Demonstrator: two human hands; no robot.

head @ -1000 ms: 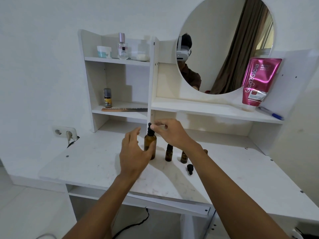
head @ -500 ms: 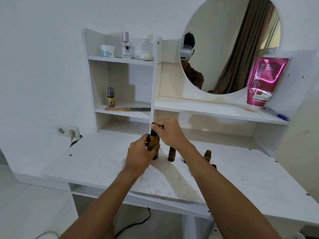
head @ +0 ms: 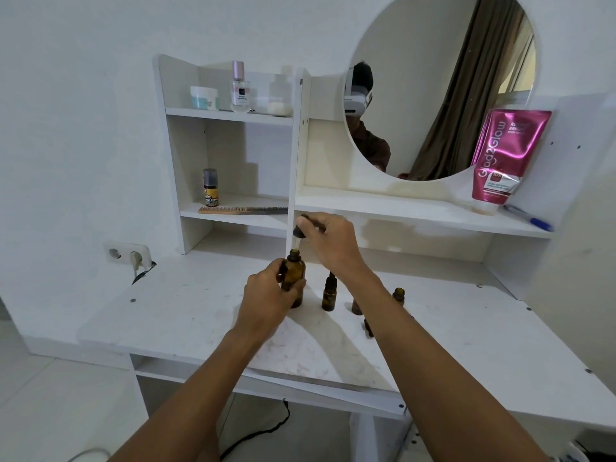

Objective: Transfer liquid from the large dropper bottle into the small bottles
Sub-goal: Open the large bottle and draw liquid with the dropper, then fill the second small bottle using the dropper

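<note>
Left hand (head: 266, 295) grips the large dropper bottle (head: 294, 278) at frame centre; right hand (head: 330, 241) pinches the dropper (head: 297, 232) above its mouth. The right forearm partly hides the small bottles (head: 329, 295) on the surface (head: 186, 315).

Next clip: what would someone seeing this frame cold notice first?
Centre of the white desk: the left hand grips the large amber dropper bottle while the right hand holds its black-capped dropper just above the open neck. Small amber bottles stand just to the right. Behind, a round mirror and a bright pink tube on the shelf catch the eye.
</note>
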